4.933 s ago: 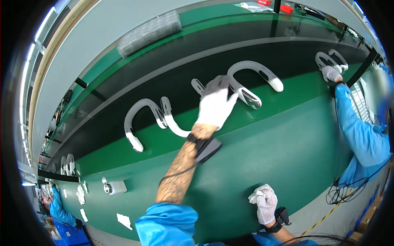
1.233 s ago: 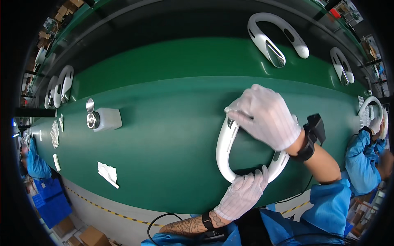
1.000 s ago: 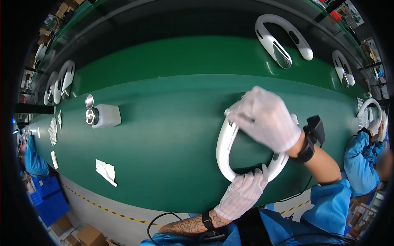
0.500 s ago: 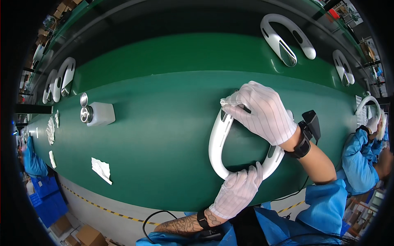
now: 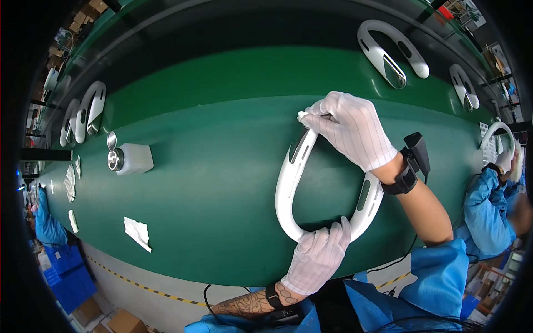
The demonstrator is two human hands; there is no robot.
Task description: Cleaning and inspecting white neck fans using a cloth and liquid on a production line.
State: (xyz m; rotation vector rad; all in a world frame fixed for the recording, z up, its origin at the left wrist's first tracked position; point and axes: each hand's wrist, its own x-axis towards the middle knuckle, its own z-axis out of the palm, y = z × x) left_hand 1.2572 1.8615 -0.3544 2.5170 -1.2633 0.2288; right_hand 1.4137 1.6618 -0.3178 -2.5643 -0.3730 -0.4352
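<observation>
The white U-shaped band (image 5: 288, 188) lies on the desk (image 5: 211, 166) (green), left hand (image 5: 317, 256) gripping its curve, right hand (image 5: 352, 129) pinching one tip.

- You see six white U-shaped housings (image 5: 288, 183).
- Two gloved hands of yours.
- One white dispenser bottle (image 5: 129, 158).
- One crumpled wipe (image 5: 137, 232).

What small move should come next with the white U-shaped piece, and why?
Probably slide the right hand with its small wipe down the left arm of the white U-shaped piece: the wipe sits only at that arm's tip, while the left hand steadies the bend.
</observation>
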